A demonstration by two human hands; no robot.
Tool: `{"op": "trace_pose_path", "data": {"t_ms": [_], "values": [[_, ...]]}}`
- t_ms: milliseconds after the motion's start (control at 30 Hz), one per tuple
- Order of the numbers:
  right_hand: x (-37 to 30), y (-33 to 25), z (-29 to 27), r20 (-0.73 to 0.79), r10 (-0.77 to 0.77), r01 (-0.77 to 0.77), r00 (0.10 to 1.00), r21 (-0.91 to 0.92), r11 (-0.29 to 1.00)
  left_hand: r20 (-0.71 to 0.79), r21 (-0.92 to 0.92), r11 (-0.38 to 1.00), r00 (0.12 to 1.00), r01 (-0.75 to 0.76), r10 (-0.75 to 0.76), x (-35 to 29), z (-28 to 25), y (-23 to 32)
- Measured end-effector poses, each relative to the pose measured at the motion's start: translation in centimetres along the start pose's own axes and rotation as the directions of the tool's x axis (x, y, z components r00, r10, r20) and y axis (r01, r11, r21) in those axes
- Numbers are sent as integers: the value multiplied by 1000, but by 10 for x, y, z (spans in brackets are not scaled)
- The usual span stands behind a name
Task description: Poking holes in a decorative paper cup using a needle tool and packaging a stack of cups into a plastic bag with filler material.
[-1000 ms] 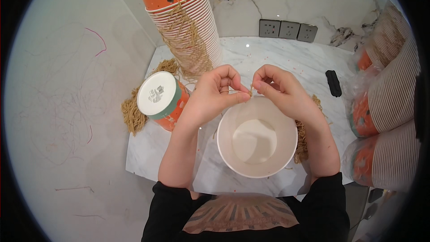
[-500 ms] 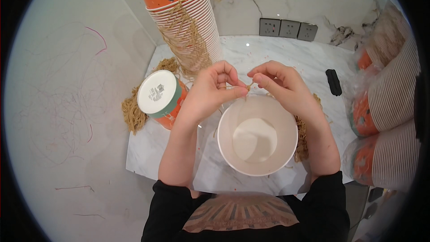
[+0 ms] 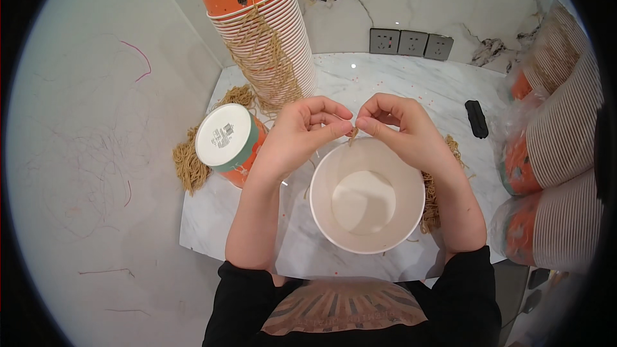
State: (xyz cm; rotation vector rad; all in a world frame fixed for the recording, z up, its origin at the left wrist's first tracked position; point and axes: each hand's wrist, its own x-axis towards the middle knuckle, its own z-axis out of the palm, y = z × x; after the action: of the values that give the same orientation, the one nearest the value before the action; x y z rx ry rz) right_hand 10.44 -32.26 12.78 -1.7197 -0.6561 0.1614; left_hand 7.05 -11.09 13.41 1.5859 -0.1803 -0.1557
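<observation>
Over the far rim of a white paper bucket, my two hands meet fingertip to fingertip. A short piece of tan cord is pinched between them, and its loose end hangs toward the bucket. My left hand grips it between thumb and forefinger, the other fingers curled. My right hand pinches at the same spot from the other side; its fingertips hide part of the cord. The bucket stands upright, with nothing visible inside.
An upturned orange-and-green bucket sits left, beside bundled tan cord. Behind it rises a tall stack of buckets draped with cord. More cord lies right of the white bucket. Wrapped bucket stacks and a black object are farther right.
My fingertips have drawn closer together around the cord, and my right hand has lowered slightly and shifted left. The buckets stay where they were.
</observation>
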Motion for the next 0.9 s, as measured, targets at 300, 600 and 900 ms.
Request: {"op": "trace_pose_path", "data": {"t_ms": [300, 600, 900], "values": [[3, 1, 2, -127, -128, 127, 984, -15, 992, 51, 145, 989, 999, 6, -13, -2, -2, 5], [-3, -5, -5, -17, -31, 27, 999, -188, 982, 20, 154, 988, 1000, 16, -19, -3, -12, 0], [-1, -2, 10, 37, -153, 156, 988, -337, 928, 59, 17, 999, 998, 33, -34, -3, -7, 6]]}}
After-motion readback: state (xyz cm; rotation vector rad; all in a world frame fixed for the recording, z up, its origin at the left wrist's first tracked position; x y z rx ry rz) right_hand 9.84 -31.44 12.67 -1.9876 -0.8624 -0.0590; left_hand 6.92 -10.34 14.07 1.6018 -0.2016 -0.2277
